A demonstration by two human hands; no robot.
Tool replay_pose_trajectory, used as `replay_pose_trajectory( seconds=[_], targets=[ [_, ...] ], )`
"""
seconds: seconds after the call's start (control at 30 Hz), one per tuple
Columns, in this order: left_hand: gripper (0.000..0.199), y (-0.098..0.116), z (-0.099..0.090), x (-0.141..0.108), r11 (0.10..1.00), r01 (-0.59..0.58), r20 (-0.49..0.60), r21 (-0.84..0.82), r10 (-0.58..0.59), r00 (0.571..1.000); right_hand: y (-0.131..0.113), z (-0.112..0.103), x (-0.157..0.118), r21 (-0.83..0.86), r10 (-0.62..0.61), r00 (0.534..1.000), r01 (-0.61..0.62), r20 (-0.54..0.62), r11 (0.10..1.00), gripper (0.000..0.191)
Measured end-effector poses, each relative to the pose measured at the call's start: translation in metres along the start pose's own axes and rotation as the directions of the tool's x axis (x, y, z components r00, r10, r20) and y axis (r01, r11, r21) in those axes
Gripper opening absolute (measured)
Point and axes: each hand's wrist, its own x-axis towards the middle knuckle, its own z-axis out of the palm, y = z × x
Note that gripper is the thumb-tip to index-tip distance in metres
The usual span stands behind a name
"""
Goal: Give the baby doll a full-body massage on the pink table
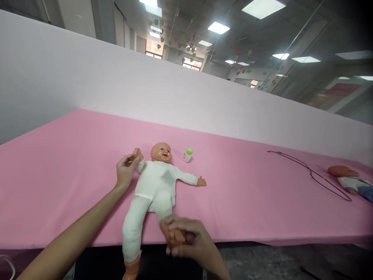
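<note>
From here I see my left hand point(127, 167) pinching one arm of the smooth-headed plastic doll in white cloth point(157, 177), lying on the pink cloth-covered surface point(239, 194); my right hand point(186, 237) grips its foot, below a white, green-capped cylindrical bottle point(188, 155).

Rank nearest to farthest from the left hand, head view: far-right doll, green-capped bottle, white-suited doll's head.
1. White-suited doll's head: right of the left hand.
2. Green-capped bottle: right of that head.
3. Far-right doll: by the black cord, at the picture's right edge.
</note>
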Motion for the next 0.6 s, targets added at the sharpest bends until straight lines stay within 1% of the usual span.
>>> replay_pose_trajectory(
  seconds=[0.03, 0.07, 0.13, 0.17, 0.2, 0.23, 0.27, 0.3, 0.33, 0.37, 0.4, 0.43, 0.47, 0.5, 0.53, 0.57, 0.6],
  targets=[
    [0.023, 0.003, 0.002, -0.005, 0.997, -0.065, 0.095, 0.036, 0.061, 0.994, 0.003, 0.002, 0.012, 0.021, -0.030, 0.995, 0.032, -0.095, 0.999, 0.042],
    [0.020, 0.006, 0.003, -0.010, 0.989, -0.131, 0.199, 0.071, 0.114, 0.973, 0.008, 0.004, 0.025, 0.027, -0.050, 0.982, 0.056, -0.183, 0.998, 0.044],
    [0.018, 0.009, 0.005, -0.019, 0.962, -0.240, 0.385, 0.129, 0.174, 0.906, 0.016, 0.005, 0.049, 0.037, -0.071, 0.942, 0.088, -0.328, 0.995, 0.049],
    [0.018, 0.010, 0.006, -0.021, 0.950, -0.272, 0.447, 0.152, 0.179, 0.877, 0.020, 0.005, 0.058, 0.047, -0.076, 0.923, 0.101, -0.377, 0.994, 0.051],
    [0.019, 0.010, 0.007, -0.023, 0.944, -0.282, 0.481, 0.168, 0.171, 0.860, 0.022, 0.005, 0.064, 0.053, -0.078, 0.911, 0.109, -0.406, 0.993, 0.053],
    [0.020, 0.010, 0.007, -0.023, 0.946, -0.273, 0.485, 0.176, 0.159, 0.860, 0.022, 0.004, 0.066, 0.052, -0.081, 0.908, 0.112, -0.412, 0.992, 0.053],
    [0.021, 0.009, 0.008, -0.022, 0.953, -0.248, 0.460, 0.174, 0.144, 0.876, 0.020, 0.004, 0.064, 0.043, -0.086, 0.916, 0.111, -0.392, 0.993, 0.052],
    [0.022, 0.008, 0.008, -0.020, 0.965, -0.206, 0.406, 0.161, 0.125, 0.905, 0.016, 0.003, 0.057, 0.028, -0.087, 0.935, 0.103, -0.343, 0.994, 0.049],
    [0.023, 0.006, 0.008, -0.017, 0.979, -0.150, 0.331, 0.138, 0.097, 0.938, 0.011, 0.002, 0.048, 0.011, -0.077, 0.961, 0.083, -0.264, 0.996, 0.046],
    [0.026, 0.004, 0.008, -0.013, 0.990, -0.089, 0.244, 0.106, 0.060, 0.968, 0.005, 0.001, 0.037, -0.006, -0.053, 0.985, 0.052, -0.162, 0.999, 0.043],
    [0.029, 0.001, 0.008, -0.009, 0.997, -0.027, 0.149, 0.065, 0.017, 0.989, -0.001, -0.001, 0.025, -0.027, -0.022, 0.999, 0.021, -0.042, 0.999, 0.040],
    [0.033, -0.002, 0.006, -0.005, 0.999, 0.030, 0.057, 0.022, -0.031, 0.998, -0.006, -0.003, 0.013, -0.058, 0.012, 0.997, -0.008, 0.082, 0.998, 0.039],
    [0.037, -0.005, 0.005, -0.001, 0.996, 0.082, -0.025, -0.018, -0.083, 0.996, -0.011, -0.005, 0.002, -0.099, 0.046, 0.981, -0.028, 0.189, 0.995, 0.038],
    [0.041, -0.008, 0.003, 0.003, 0.990, 0.129, -0.089, -0.050, -0.133, 0.987, -0.014, -0.006, -0.007, -0.147, 0.075, 0.960, -0.036, 0.270, 0.988, 0.038],
    [0.044, -0.011, 0.001, 0.006, 0.983, 0.166, -0.134, -0.073, -0.175, 0.975, -0.015, -0.007, -0.014, -0.190, 0.099, 0.941, -0.037, 0.325, 0.981, 0.037],
    [0.046, -0.013, -0.001, 0.008, 0.978, 0.189, -0.161, -0.087, -0.201, 0.966, -0.016, -0.007, -0.017, -0.221, 0.112, 0.928, -0.033, 0.354, 0.975, 0.036],
    [0.046, -0.014, -0.002, 0.008, 0.977, 0.191, -0.168, -0.091, -0.204, 0.964, -0.015, -0.006, -0.019, -0.225, 0.098, 0.934, -0.019, 0.345, 0.974, 0.036]
  ],
)
